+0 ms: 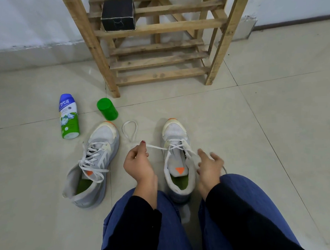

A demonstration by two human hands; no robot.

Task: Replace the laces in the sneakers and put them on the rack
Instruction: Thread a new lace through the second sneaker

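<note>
The left hand [137, 163] pinched a white lace [155, 147] between thumb and forefinger, with the other fingers curled in. From that pinch the lace ran taut to the right, into the eyelets of the right sneaker [175, 135]. Its loose end lay in a long loop on the floor [256, 119] just beyond the hand. The right hand [209, 167] hovered at the right side of the same sneaker with its fingers loosely spread. It was blurred, and I could not tell whether it held the other end of the lace, which trailed past its far side.

The right sneaker stood upright between the person's knees, toe pointing away, only partly laced, with an orange triangle on its tongue and a green insole inside. The left sneaker [93, 164] sat well apart on the left, tilted a little, its white lace crossed through the eyelets and lying loose over the opening. Both shoes were on the tiled floor, not on the rack [158, 27].

Farther left, a white and green bottle [68, 116] with a blue top lay on its side, and near it a green cylinder [107, 109] lay tipped over. The wooden rack stood beyond the sneakers against the wall, and a black box [117, 14] rested on one of its slatted shelves at the left.
</note>
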